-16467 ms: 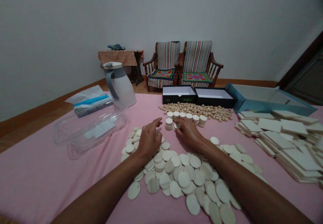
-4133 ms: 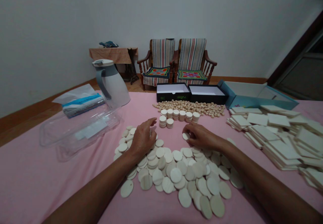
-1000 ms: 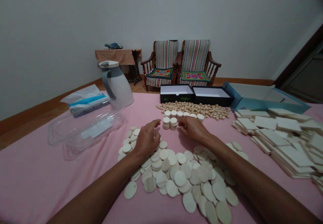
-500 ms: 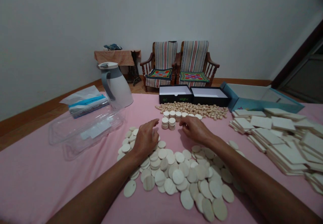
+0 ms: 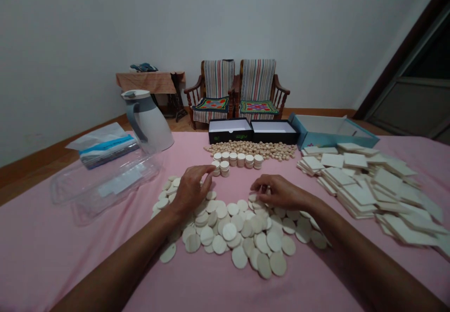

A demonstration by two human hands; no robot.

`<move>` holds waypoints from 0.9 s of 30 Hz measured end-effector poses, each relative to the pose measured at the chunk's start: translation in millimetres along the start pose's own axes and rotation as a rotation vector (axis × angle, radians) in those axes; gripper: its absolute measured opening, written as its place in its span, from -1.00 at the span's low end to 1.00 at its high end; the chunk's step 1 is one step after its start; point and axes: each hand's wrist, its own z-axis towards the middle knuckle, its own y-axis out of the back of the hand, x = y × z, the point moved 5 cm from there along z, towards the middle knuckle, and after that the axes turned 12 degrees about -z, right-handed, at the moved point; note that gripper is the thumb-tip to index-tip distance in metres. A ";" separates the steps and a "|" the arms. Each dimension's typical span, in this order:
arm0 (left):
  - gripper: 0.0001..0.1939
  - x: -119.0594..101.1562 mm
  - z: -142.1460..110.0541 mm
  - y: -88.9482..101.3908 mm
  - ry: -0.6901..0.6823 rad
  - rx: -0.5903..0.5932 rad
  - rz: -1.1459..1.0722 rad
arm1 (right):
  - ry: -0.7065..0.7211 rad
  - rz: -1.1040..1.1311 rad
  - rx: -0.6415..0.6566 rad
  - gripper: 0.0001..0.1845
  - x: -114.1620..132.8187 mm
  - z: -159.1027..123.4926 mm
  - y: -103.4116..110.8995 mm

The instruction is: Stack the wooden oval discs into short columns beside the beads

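My left hand (image 5: 191, 186) is open at the left of the loose wooden discs (image 5: 229, 231). Its forefinger reaches to the edge of a front stack of discs (image 5: 215, 168), with the thumb apart below. My right hand (image 5: 279, 191) is at the far edge of the loose pile. Its bent fingers and thumb close about a pale round wooden disc (image 5: 252, 197). Another short stack (image 5: 224, 168) stands beside the front one. Behind these runs a row of several disc stacks (image 5: 241, 160). Many loose discs overlap between my forearms.
Small wooden pegs or beads (image 5: 260, 150) lie behind the stacks. Two black boxes (image 5: 231, 137) and a blue box (image 5: 335, 139) stand at the back. Square wooden tiles (image 5: 358, 192) are heaped right. Left are a jug (image 5: 151, 122), a tissue pack (image 5: 107, 148) and clear plastic trays (image 5: 116, 185).
My right hand has moved away from the stacks, back to the loose discs. My left forefinger has come up to the front stack. The camera view has turned slightly right.
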 end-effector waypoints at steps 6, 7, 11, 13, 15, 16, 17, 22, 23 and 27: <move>-0.79 -26.3 0.1 -24.7 -0.029 0.303 -0.020 | -0.033 -0.123 -0.022 -0.80 -1.6 4.3 -18.1; -0.80 -31.0 -1.7 -29.1 -0.026 0.357 -0.019 | -0.042 -0.131 -0.028 -0.81 -1.6 5.0 -19.7; -0.82 -44.2 -11.6 -43.4 -0.008 0.544 0.001 | -0.086 -0.145 -0.052 -0.82 1.5 5.5 -21.5; -0.82 -45.1 -15.8 -45.9 0.009 0.565 -0.014 | -0.101 -0.157 -0.066 -0.82 5.4 5.4 -22.0; -0.81 -42.5 -18.5 -45.6 0.034 0.536 -0.057 | -0.105 -0.162 -0.080 -0.81 10.1 6.5 -23.8; -0.80 -40.6 -19.5 -45.0 0.043 0.517 -0.081 | -0.104 -0.164 -0.086 -0.80 12.1 7.5 -25.1; -0.80 -38.7 -20.5 -44.7 0.049 0.503 -0.104 | -0.101 -0.169 -0.092 -0.78 13.4 8.9 -26.7; -0.79 -35.5 -23.2 -43.6 0.041 0.497 -0.144 | -0.083 -0.204 -0.251 -0.61 4.9 15.7 -27.6; -0.79 -36.1 -23.3 -43.2 0.038 0.501 -0.142 | -0.078 -0.196 -0.296 -0.58 1.7 16.1 -26.5; -0.79 -38.4 -23.3 -41.5 0.026 0.512 -0.127 | -0.084 -0.147 -0.309 -0.70 -4.3 16.9 -26.3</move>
